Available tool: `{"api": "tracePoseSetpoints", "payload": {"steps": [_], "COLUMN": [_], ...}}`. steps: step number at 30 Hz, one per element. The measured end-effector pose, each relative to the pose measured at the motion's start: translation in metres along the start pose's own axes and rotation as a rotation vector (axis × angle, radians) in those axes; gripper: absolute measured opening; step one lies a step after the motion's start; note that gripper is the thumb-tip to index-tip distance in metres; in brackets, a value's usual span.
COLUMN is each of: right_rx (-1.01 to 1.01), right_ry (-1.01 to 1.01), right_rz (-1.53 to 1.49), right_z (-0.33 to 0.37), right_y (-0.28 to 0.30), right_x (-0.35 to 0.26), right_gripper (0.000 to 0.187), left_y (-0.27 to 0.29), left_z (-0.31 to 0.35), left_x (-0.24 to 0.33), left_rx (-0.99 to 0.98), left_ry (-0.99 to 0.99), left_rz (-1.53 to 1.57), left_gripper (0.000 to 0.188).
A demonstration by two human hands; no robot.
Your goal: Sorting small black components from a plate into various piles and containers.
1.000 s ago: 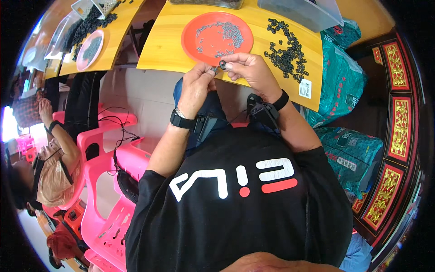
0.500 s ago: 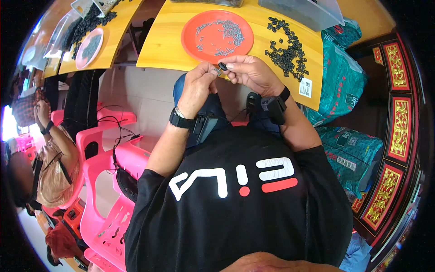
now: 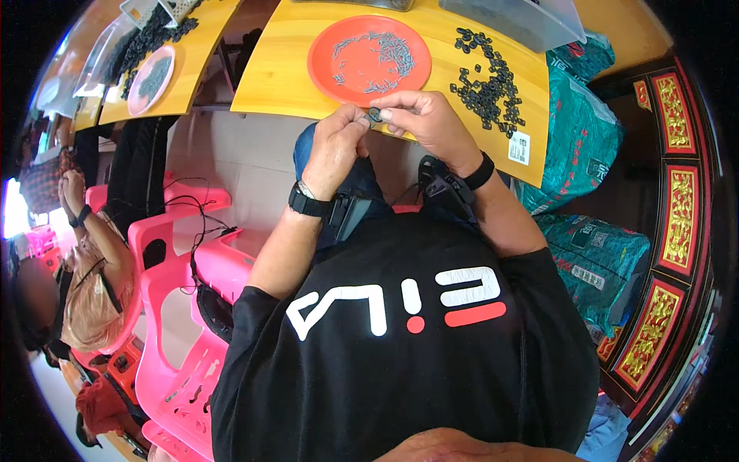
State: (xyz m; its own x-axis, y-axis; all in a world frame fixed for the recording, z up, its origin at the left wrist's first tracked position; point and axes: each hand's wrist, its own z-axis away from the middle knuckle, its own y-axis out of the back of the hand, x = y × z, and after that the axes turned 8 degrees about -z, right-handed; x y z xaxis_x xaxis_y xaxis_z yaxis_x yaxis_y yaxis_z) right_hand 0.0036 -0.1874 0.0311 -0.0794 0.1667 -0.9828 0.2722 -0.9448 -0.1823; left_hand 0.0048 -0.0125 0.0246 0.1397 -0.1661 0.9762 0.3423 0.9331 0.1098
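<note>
One small black piece (image 3: 375, 115), pinched in the right hand (image 3: 433, 125) near the red plate (image 3: 322, 68), is now sitting slightly lower, just beside the left hand (image 3: 336, 146), whose own hold is staying too hidden to tell.

Big white-and-red characters (image 3: 412, 293) run across my black shirt (image 3: 416, 377). On the yellow table (image 3: 265, 77) sits 1 white label (image 3: 519, 148), its black print too small to read. Beside it, 1 teal bag (image 3: 581, 135) shows red characters.
</note>
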Motion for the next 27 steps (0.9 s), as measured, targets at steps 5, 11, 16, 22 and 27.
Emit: {"api": "tracePoseSetpoints", "payload": {"steps": [5,11,16,22,27], "right_rx": [0.025,0.041,0.028,0.012,0.015], "right_ry": [0.007,-0.003,0.025,0.054,0.041], "right_rz": [-0.039,-0.003,0.047,0.042,0.053], "right_z": [0.0001,0.0013,0.0004,0.0008,0.0013], "right_y": [-0.0037,-0.0045,-0.0009,0.0018,0.002], "right_x": [0.0025,0.0039,0.003,0.006,0.0062], "right_gripper": [0.02,0.019,0.019,0.02,0.02], "left_y": [-0.0032,-0.0058,-0.0063,-0.0076,-0.0082], "left_z": [0.0025,0.0026,0.0024,0.0037,0.0034], "left_x": [0.0051,0.0025,0.0009,0.0019,0.0016], "left_rx": [0.057,0.071,0.076,0.098,0.097], "left_ry": [0.001,-0.009,-0.075,-0.148,-0.149], "left_rz": [0.031,0.047,-0.089,-0.184,-0.174], "left_gripper": [0.014,0.014,0.015,0.015,0.014]}}
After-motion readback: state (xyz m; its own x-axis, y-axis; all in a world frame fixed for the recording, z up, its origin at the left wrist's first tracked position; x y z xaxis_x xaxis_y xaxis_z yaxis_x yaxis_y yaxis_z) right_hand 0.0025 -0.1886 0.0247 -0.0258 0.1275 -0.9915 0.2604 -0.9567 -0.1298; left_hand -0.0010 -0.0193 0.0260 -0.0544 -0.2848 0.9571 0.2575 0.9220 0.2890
